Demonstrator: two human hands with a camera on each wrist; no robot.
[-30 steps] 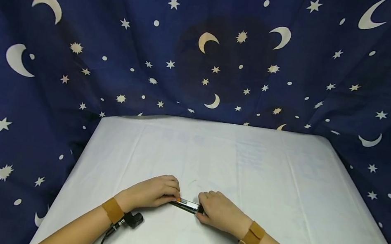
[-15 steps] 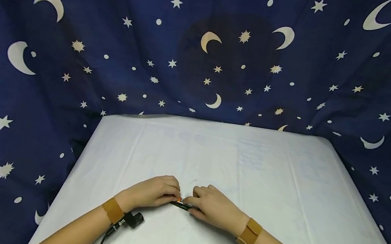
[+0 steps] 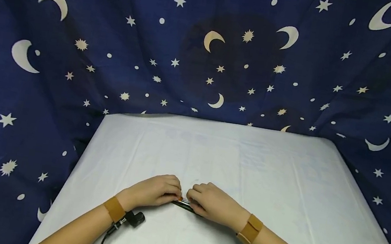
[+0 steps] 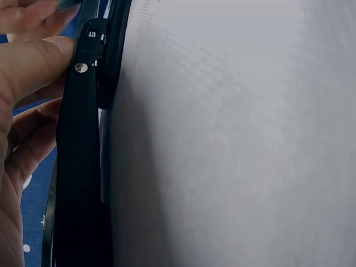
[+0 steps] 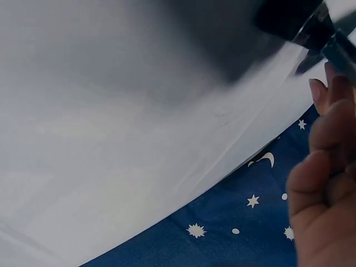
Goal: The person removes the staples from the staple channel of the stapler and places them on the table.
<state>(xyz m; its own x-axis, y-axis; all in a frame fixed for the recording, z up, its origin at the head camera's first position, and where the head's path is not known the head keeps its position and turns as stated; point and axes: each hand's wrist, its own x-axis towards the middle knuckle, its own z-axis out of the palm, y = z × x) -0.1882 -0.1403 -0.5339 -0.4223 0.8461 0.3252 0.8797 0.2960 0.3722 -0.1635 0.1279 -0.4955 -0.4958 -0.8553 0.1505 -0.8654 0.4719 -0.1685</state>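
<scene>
A dark stapler (image 3: 182, 206) with its top folded back lies between the two hands, low in the middle of the head view. Bright metal and a spot of orange show along its channel. My left hand (image 3: 156, 190) pinches its left part; in the left wrist view the thumb presses beside a round rivet on the stapler's black body (image 4: 80, 167). My right hand (image 3: 217, 204) has curled fingers around its right part, which they mostly cover. Whether these fingertips also hold something small is hidden. In the right wrist view the stapler's dark end (image 5: 295, 22) is blurred.
A white cloth (image 3: 270, 174) covers the table. Behind and beside it hangs a dark blue curtain (image 3: 147, 40) with moons and stars. A small black camera with a cable (image 3: 134, 218) sits at the left wrist. Both wrists wear brown straps (image 3: 250, 230).
My right hand has slid left along the stapler from its right end, over the shiny channel, and its fingers have curled in more. The left hand has stayed in place.
</scene>
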